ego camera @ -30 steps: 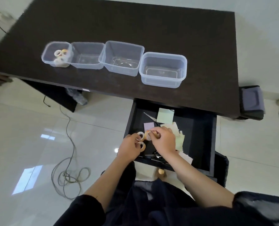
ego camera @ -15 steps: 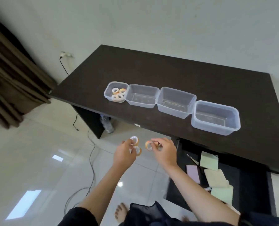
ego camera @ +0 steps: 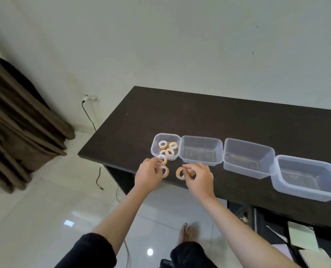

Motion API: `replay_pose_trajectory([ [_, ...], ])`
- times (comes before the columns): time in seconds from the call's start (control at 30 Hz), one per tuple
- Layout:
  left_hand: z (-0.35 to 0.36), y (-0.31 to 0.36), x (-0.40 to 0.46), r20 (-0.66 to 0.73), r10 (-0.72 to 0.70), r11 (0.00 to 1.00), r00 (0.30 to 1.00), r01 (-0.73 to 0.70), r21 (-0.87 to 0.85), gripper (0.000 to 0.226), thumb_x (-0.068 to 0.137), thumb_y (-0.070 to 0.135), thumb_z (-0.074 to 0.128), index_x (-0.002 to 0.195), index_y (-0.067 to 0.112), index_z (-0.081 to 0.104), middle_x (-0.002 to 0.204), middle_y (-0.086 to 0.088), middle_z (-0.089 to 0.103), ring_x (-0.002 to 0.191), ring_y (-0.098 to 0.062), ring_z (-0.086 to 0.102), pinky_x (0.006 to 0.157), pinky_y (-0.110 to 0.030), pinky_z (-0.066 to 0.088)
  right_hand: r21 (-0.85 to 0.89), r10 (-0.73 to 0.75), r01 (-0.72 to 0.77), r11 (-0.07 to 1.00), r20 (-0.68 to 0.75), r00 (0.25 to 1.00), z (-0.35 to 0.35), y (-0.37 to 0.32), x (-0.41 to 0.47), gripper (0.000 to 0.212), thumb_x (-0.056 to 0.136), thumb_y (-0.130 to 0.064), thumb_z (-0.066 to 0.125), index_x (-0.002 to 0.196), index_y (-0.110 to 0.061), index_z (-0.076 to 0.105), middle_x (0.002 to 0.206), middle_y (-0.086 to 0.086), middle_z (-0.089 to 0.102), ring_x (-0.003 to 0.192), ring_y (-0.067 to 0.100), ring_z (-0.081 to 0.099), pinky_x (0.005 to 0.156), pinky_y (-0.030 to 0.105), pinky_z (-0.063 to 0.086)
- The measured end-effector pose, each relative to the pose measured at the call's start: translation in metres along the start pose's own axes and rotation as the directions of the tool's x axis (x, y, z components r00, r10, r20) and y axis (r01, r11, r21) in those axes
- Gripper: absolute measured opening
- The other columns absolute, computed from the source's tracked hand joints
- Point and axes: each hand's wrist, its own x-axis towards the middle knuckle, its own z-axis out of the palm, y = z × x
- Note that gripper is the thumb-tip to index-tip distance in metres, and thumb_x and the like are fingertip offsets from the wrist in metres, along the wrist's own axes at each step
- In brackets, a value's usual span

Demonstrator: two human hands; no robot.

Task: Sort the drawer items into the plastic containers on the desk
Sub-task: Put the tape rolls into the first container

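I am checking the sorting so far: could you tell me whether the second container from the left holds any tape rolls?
No, the second container is empty; the tape rolls lie only in the leftmost container.

Clear, glossy plastic containers (ego camera: 201, 154) line the matt dark wood-look bench (ego camera: 199, 117); at left, one holds shiny tape rolls (ego camera: 169, 148). Lower left, polished floor tiles (ego camera: 45, 219) gleam; heavy cloth curtains (ego camera: 16, 122) hang upper left.

Home room: dark desk (ego camera: 218, 120), curtains (ego camera: 16, 120), tiled floor (ego camera: 45, 219).
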Motion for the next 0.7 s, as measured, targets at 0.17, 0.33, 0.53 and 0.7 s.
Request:
replay_pose_trajectory([
  [0.17, -0.009, -0.005, 0.078, -0.004, 0.068, 0.996, 0.998, -0.068, 0.053, 0.028, 0.086, 0.022, 0.055, 0.113, 0.026, 0.062, 0.102, 0.001, 0.056, 0.085, -0.019, 0.059, 0.07, -0.034, 0.052, -0.047, -0.072, 0.073, 0.996, 0.03, 0.997, 0.03, -0.008, 0.075, 0.014, 0.081, -0.019, 0.069, 0.093, -0.025, 0.074, 0.087, -0.003, 0.064, 0.087, 0.023, 0.056, 0.08, 0.04, 0.044],
  [0.33, 0.003, -0.012, 0.123, 0.101, 0.099, 0.986, 0.99, -0.112, 0.127, 0.028, 0.088, 0.022, 0.051, 0.114, 0.024, 0.061, 0.105, 0.002, 0.053, 0.09, -0.02, 0.058, 0.07, -0.033, 0.05, -0.135, -0.124, 0.164, 0.977, 0.263, 0.957, 0.049, -0.008, 0.128, 0.017, 0.084, -0.022, 0.064, 0.098, -0.028, 0.072, 0.092, -0.006, 0.061, 0.095, 0.019, 0.051, 0.085, 0.035, 0.036],
  [0.53, 0.022, -0.023, 0.146, 0.203, 0.139, 0.97, 0.969, -0.175, 0.17, 0.032, 0.085, 0.017, 0.05, 0.111, 0.028, 0.066, 0.108, 0.002, 0.061, 0.098, -0.022, 0.058, 0.077, -0.034, 0.051, -0.205, -0.118, 0.225, 0.953, 0.431, 0.895, 0.063, -0.001, 0.159, 0.024, 0.084, -0.017, 0.06, 0.098, -0.031, 0.073, 0.094, -0.007, 0.061, 0.099, 0.018, 0.051, 0.092, 0.036, 0.036],
  [0.7, 0.025, -0.03, 0.146, 0.127, 0.146, 0.985, 0.981, -0.156, 0.069, 0.029, 0.083, 0.015, 0.052, 0.107, 0.023, 0.068, 0.097, -0.001, 0.063, 0.091, -0.023, 0.06, 0.072, -0.037, 0.052, -0.148, -0.123, 0.214, 0.966, 0.464, 0.877, 0.065, -0.003, 0.168, 0.028, 0.076, -0.014, 0.064, 0.098, -0.03, 0.071, 0.103, -0.013, 0.068, 0.103, 0.016, 0.055, 0.096, 0.042, 0.04],
])
